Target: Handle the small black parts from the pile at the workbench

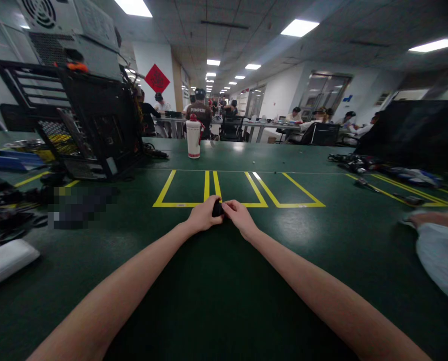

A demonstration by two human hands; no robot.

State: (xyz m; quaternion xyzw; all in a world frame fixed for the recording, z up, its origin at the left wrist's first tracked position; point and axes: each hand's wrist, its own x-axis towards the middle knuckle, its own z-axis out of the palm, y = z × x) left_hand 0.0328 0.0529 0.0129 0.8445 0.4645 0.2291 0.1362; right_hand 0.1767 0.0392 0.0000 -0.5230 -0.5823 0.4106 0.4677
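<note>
Straight ahead of me, my left hand [204,214] is closed around a small black rounded object [217,208] just over the green tabletop [224,291]. The fingers of my right hand [240,216] are pinched together at the object's right edge. What kind of thing it is cannot be made out, since the fingers cover much of it. Yellow tape outlines [242,204] lie on the table just beyond both hands.
A white tumbler with a red lid [193,138] stands beyond the tape. To the left are an open black computer case [96,125] with a power supply [73,37] on top, and a white packet [9,260]. A neighbour's sleeved arm [440,255] rests at right, near cables [359,163].
</note>
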